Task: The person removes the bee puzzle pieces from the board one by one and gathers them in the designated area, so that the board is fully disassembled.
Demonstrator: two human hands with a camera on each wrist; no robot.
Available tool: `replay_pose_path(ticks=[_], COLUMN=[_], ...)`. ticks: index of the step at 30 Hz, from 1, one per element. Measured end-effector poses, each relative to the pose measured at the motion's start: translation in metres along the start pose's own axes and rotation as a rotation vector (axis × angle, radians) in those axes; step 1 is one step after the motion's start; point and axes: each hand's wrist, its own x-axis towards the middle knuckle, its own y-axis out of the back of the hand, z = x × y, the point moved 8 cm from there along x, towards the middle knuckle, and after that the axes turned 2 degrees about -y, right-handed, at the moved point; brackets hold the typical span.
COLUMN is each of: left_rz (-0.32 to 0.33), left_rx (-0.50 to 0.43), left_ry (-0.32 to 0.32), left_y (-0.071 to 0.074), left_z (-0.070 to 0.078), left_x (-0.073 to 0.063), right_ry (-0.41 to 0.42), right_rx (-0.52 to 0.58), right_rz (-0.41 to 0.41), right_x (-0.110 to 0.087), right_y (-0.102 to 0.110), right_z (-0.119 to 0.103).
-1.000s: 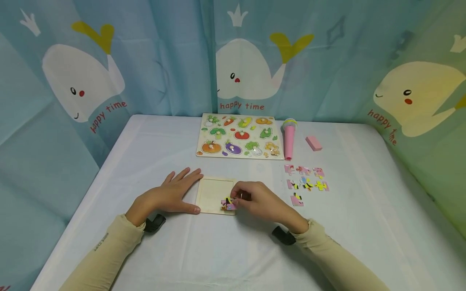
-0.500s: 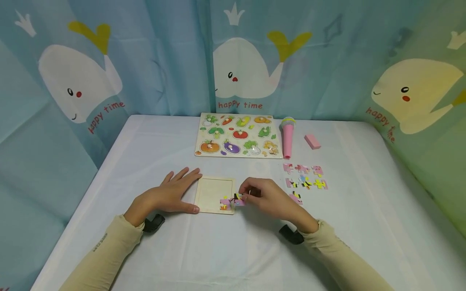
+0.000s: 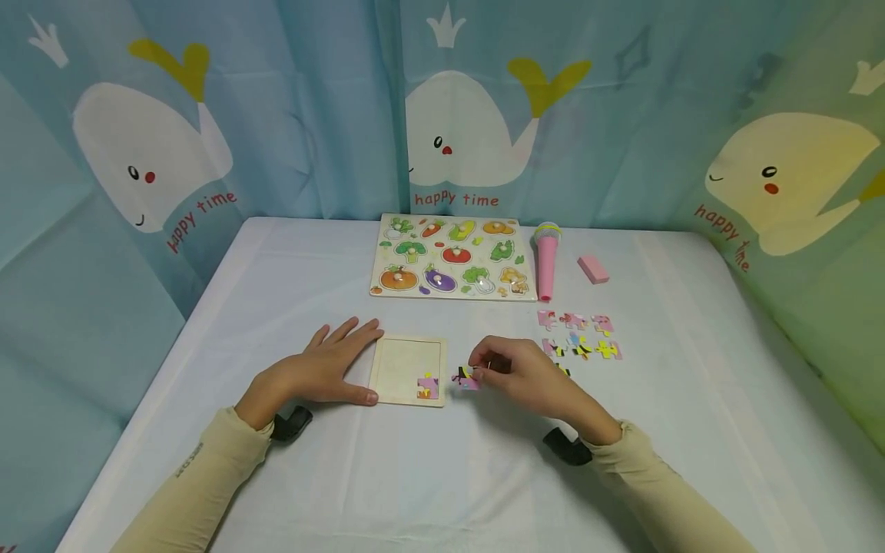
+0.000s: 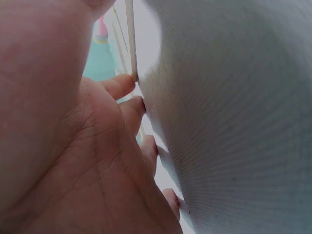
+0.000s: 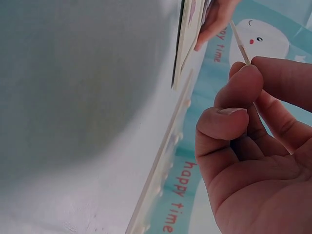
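Observation:
My right hand point(image 3: 518, 375) pinches a jigsaw piece point(image 3: 465, 379), pink with black and yellow, between thumb and fingertips. It is just right of a shallow wooden puzzle tray point(image 3: 408, 337). In the right wrist view the piece point(image 5: 241, 45) shows edge-on, above the table. One pink and orange jigsaw piece point(image 3: 428, 388) lies in the tray's lower right corner. My left hand point(image 3: 332, 369) rests at the tray's left side with fingers spread, thumb and index finger touching its edge. In the left wrist view the fingers point(image 4: 127, 114) reach down to the tablecloth beside the tray edge point(image 4: 131, 44).
Several loose jigsaw pieces point(image 3: 581, 346) lie in rows to the right, the lowest partly hidden by my right hand. Behind are a vegetable peg puzzle board point(image 3: 453, 266), a pink toy microphone point(image 3: 547, 265) and a pink block point(image 3: 593, 269). A whale-print curtain point(image 3: 332, 115) surrounds the table.
My right hand has moved right with its jigsaw piece, from over the tray's lower right corner to outside the tray. The left hand has stayed at the tray's left edge.

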Motion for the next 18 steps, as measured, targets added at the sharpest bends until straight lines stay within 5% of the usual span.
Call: replay_pose_path(ticks=[18], left_rz=[0.004], left_rx=[0.001], left_ry=[-0.003], left_y=[-0.001], left_z=[-0.002], left_x=[0.001], right_ry=[-0.05], right_rx=[-0.026], right_rz=[0.049], right_x=[-0.016], right_y=[0.022], right_z=[0.013])
